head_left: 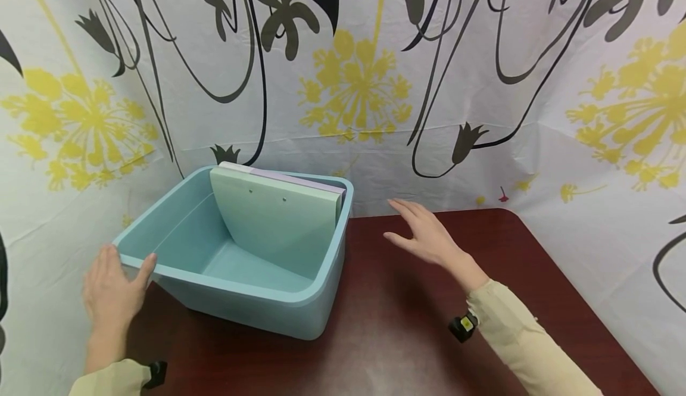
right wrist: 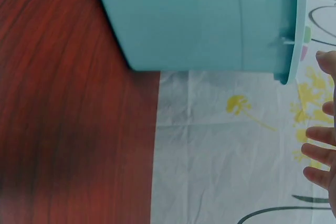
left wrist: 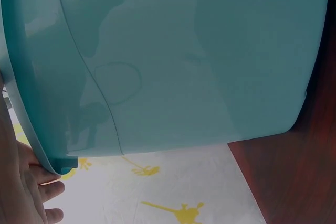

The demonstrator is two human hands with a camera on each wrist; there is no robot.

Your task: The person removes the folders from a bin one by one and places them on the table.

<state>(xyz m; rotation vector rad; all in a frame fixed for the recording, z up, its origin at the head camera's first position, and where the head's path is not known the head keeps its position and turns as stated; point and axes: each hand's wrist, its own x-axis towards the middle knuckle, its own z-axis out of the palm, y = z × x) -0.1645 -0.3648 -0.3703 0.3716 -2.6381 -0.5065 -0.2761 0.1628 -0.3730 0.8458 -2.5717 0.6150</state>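
A light blue plastic bin (head_left: 241, 312) stands on the table, turned at an angle. Inside, a pale green binder (head_left: 278, 217) with two small rivets leans upright against the far wall. Behind it shows the top edge of a lavender binder (head_left: 300, 179). My left hand (head_left: 115, 289) is at the bin's near left corner, thumb by the front rim and fingers along the outside. In the left wrist view its fingers (left wrist: 51, 190) extend past the rim's corner. To the right of the bin, my right hand (head_left: 426, 235) hovers above the table, fingers extended and holding nothing.
The dark red wooden table (head_left: 386, 336) runs under the bin and out to the right. A white cloth with grey and yellow flower prints (head_left: 354, 86) hangs close behind the table and along its sides. Each wrist carries a small black camera (head_left: 462, 327).
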